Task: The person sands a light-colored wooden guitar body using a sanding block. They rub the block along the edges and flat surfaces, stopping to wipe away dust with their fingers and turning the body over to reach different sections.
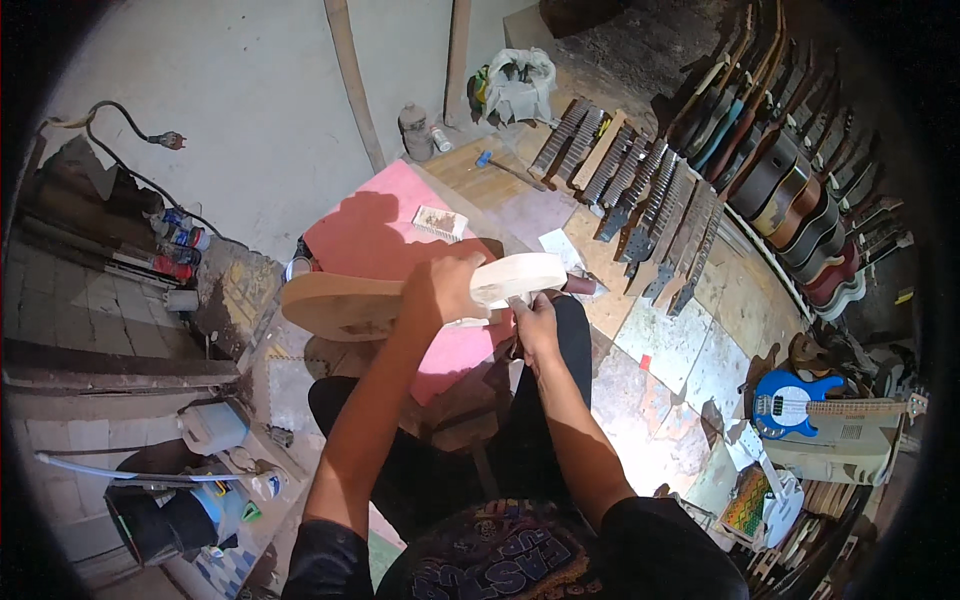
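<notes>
While you sit over the work, your left hand (447, 290) is closed over the top edge of an unfinished wooden guitar body (400, 298), fingers curled around its pale rim. The body lies across your lap, long axis running left to right, its brown face toward the pink board (385, 225) beyond it and its light, bare edge turned up.

Your right hand (535, 325) sits just below the body's right end, fingers drawn together around a small tool; its dark handle end (582, 285) shows just past the body's right tip. What kind of tool it is cannot be told.

On the pink board lies a small rectangular block (440, 222), well apart from both hands. To the right, a row of guitar necks (640, 195) lies on the wooden floor panels, and finished guitar bodies (790, 200) stand racked along the wall. A blue electric guitar (800, 400) rests on a pale box at lower right. At far left, spray cans (180, 240) stand near a dark cable (130, 150).
</notes>
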A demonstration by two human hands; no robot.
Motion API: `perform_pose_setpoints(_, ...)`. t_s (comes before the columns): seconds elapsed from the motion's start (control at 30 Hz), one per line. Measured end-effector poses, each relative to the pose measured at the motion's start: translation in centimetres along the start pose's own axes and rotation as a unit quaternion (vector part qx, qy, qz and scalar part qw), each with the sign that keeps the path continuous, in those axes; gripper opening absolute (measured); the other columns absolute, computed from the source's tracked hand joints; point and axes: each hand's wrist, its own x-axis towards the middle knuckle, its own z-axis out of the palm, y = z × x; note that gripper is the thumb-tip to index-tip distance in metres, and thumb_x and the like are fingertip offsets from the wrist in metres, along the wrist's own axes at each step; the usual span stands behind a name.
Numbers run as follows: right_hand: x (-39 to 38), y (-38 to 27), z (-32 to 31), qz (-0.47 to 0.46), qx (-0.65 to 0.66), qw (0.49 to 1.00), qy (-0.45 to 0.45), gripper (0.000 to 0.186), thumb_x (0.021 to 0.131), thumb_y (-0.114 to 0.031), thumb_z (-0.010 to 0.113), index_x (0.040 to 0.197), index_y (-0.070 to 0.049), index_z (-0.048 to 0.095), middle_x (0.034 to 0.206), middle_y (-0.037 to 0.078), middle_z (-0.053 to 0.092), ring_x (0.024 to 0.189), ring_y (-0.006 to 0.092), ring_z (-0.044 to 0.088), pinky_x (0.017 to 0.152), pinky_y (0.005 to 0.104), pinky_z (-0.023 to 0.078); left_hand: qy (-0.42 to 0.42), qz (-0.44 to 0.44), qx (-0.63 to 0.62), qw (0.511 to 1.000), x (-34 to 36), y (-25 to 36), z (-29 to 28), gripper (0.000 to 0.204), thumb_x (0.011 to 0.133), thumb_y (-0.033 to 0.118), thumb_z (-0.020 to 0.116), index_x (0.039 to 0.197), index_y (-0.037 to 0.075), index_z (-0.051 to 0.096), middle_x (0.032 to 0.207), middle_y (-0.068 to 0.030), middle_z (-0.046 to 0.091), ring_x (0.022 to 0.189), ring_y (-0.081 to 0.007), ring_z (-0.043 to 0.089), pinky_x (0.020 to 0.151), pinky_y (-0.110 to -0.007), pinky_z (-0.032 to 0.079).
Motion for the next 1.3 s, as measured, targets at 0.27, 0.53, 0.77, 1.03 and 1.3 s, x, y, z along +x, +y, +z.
perform_pose_setpoints(0.27, 4.7, 5.1, -0.6, -0.104, -0.120, 0.986, 0.044, 0.033, 0.095, -0.012, 0.074, 0.122, 0.006, 0.065, 0.116, 0.017, 0.074, 0.108, 0.0264, 0.069, 0.096, 0.0406, 0.053, 0.006, -0.003, 0.016, 1.000, 0.8, 1.3, 0.6, 0.069, 0.060, 0.037, 0.095, 0.119, 0.013, 0.071, 0.094, -0.0201, 0.077, 0.094, -0.0426, 0.075, 0.082, -0.056, 0.057)
perform_pose_setpoints(0.53, 2.0, 1.4, 0.8, -0.046, -0.062, 0.996, 0.048, 0.034, 0.094, -0.010, 0.073, 0.122, 0.007, 0.066, 0.122, 0.022, 0.072, 0.115, 0.0257, 0.068, 0.100, 0.0408, 0.052, 0.022, -0.024, 0.022, 0.999, 0.6, 1.1, 1.4, 0.065, 0.060, 0.038, 0.094, 0.117, 0.016, 0.072, 0.090, -0.0194, 0.077, 0.089, -0.0417, 0.076, 0.079, -0.055, 0.059)
perform_pose_setpoints(0.77, 3.7, 3.3, 0.3, -0.061, -0.054, 0.995, 0.059, 0.035, 0.096, -0.012, 0.071, 0.124, 0.007, 0.065, 0.118, 0.021, 0.073, 0.111, 0.0282, 0.070, 0.097, 0.0423, 0.053, 0.015, -0.013, 0.036, 0.999, 1.0, 1.2, 0.7, 0.061, 0.061, 0.037, 0.093, 0.114, 0.015, 0.073, 0.090, -0.0185, 0.077, 0.088, -0.0399, 0.076, 0.076, -0.053, 0.060)
perform_pose_setpoints(1.03, 2.9, 2.8, 1.7, -0.106, -0.076, 0.987, 0.095, 0.033, 0.096, -0.014, 0.069, 0.121, 0.008, 0.064, 0.115, 0.020, 0.073, 0.105, 0.0271, 0.069, 0.094, 0.0413, 0.054, 0.010, -0.011, 0.026, 1.000, 1.2, 0.1, 1.0, 0.062, 0.061, 0.037, 0.093, 0.114, 0.015, 0.072, 0.092, -0.0176, 0.077, 0.091, -0.0388, 0.076, 0.078, -0.052, 0.059)
perform_pose_setpoints(1.3, 2.7, 1.8, 1.1, -0.115, -0.043, 0.990, 0.072, 0.025, 0.098, -0.013, 0.068, 0.113, 0.006, 0.063, 0.112, 0.017, 0.071, 0.106, 0.0233, 0.069, 0.092, 0.0393, 0.054, 0.003, -0.017, 0.024, 1.000, 0.9, 0.8, 0.6, 0.060, 0.061, 0.037, 0.092, 0.114, 0.015, 0.072, 0.093, -0.0180, 0.078, 0.092, -0.0398, 0.076, 0.080, -0.052, 0.059)
